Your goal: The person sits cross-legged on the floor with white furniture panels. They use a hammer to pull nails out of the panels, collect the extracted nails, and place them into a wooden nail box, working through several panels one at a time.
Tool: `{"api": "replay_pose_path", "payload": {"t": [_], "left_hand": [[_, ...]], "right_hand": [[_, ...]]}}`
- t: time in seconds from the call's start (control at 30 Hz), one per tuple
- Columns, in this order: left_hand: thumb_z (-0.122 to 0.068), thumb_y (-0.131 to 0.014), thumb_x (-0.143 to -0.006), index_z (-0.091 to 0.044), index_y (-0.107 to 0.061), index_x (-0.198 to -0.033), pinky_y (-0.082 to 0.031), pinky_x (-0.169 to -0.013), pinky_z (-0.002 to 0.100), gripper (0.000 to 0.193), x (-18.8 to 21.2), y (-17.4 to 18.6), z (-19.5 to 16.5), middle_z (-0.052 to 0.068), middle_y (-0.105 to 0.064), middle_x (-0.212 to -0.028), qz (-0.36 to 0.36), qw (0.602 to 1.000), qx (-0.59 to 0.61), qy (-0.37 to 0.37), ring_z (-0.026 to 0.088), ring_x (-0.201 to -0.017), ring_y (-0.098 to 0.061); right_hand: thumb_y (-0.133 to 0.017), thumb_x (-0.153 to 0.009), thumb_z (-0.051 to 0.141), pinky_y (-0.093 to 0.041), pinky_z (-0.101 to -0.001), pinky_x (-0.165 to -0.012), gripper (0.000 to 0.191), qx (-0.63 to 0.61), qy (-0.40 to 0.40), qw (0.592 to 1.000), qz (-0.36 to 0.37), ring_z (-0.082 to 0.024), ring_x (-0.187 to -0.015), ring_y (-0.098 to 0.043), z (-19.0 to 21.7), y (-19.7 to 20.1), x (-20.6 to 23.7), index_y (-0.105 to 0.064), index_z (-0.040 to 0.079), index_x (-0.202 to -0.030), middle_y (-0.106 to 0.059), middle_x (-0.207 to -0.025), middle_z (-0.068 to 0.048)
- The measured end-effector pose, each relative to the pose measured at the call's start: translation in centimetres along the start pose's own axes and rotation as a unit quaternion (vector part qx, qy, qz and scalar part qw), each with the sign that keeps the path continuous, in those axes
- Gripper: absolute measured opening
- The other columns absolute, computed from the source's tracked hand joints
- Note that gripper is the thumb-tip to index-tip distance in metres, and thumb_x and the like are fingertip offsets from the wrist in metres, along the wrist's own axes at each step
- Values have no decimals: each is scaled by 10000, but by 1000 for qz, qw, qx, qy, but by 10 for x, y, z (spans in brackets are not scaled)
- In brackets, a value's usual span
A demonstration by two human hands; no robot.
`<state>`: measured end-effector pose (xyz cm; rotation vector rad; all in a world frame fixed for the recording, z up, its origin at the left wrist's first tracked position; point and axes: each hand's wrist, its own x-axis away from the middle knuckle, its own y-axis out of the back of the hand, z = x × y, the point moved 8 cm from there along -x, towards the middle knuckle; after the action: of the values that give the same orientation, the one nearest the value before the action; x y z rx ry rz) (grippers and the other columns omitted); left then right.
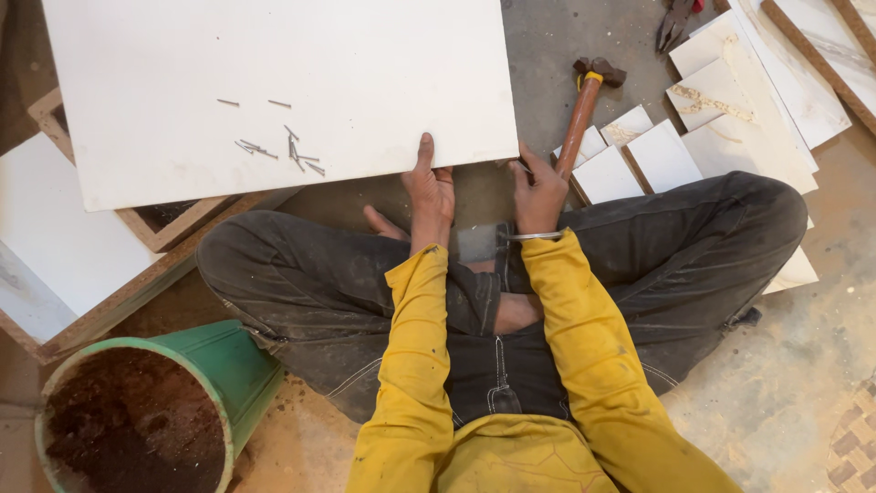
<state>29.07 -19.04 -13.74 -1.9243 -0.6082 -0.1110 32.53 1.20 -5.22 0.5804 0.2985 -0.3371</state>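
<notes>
I sit cross-legged on the floor in a yellow long-sleeved shirt and dark trousers. A large white board (274, 82) lies in front of me on a wooden frame, with several loose nails (292, 151) on top. My left hand (429, 192) grips the board's near edge, thumb on its top face. My right hand (537, 194) holds the near right corner of the same board, fingers curled under the edge. A hammer (581, 114) with a reddish wooden handle lies on the floor just right of my right hand.
A green bucket (228, 365) of brown sawdust stands at my left knee. White board offcuts (662, 155) and long laminated strips (803, 64) lie at the right. Pliers (675, 23) rest at the top right. A wooden frame (173, 228) sits under the board.
</notes>
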Motion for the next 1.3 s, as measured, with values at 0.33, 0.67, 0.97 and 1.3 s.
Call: {"api": "replay_pose_path", "payload": {"t": [0.33,0.67,0.97,1.3], "left_hand": [[-55,-739,-923,-6,-509,-1373,-629,-869,317,508,3,0,3,124,-617,-1282,-8,1000,1,12,209,-1088,-671],[-67,-740,-909,-22,-523,-1349,-640,-841,307,493,6,-6,3,107,-635,-1247,-5,1000,2,9,193,-1054,-685],[-194,-776,-910,6,-588,-1274,-597,-702,314,457,2,6,11,84,-684,-1120,-72,995,-52,51,182,-905,-693],[-392,-676,-971,-162,-786,-1089,-301,-1002,448,281,71,-31,-116,70,-771,-864,60,637,-751,-165,254,-892,-732]], "right_hand": [[-761,-924,-39,-576,-268,-664,201,-71,-50,996,-3,-157,-712,-729,-8,1,-4,-769,-6,-1122,-770,-896,-136],[-743,-924,-56,-622,-257,-635,178,-111,-64,992,-11,-131,-730,-730,-8,2,-6,-770,-16,-1095,-772,-931,-115],[-760,-937,-41,-594,-267,-625,130,-78,-41,996,-22,-145,-682,-729,-12,0,-3,-771,-51,-1066,-781,-905,-134],[-762,-942,-25,-618,-251,-631,153,-114,-69,991,-13,-142,-706,-736,-17,-4,-2,-771,-45,-1094,-778,-920,-136]]}}
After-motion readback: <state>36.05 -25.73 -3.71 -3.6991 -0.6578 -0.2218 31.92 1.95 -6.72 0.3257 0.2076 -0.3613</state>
